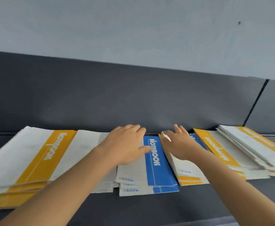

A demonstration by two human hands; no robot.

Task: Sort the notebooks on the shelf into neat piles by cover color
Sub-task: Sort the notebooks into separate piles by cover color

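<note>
A pile of yellow-and-white notebooks point(40, 159) lies at the left of the dark shelf point(133, 207). In the middle is a small pile of blue-and-white notebooks point(158, 162). My left hand point(125, 144) rests flat on the white part of its top cover, fingers straight. Just right of it, my right hand point(177, 144) lies with fingers spread on a tilted notebook point(187, 170) whose far edge is lifted; whether the thumb grips that edge is hidden. Behind this hand a blue cover point(198, 142) shows. A fanned pile of yellow notebooks point(241, 147) is at the right.
The shelf's dark back panel point(133, 98) rises directly behind the piles, with a vertical seam point(255, 103) at the right. A pale wall is above. Bare shelf surface runs along the front edge, below the notebooks.
</note>
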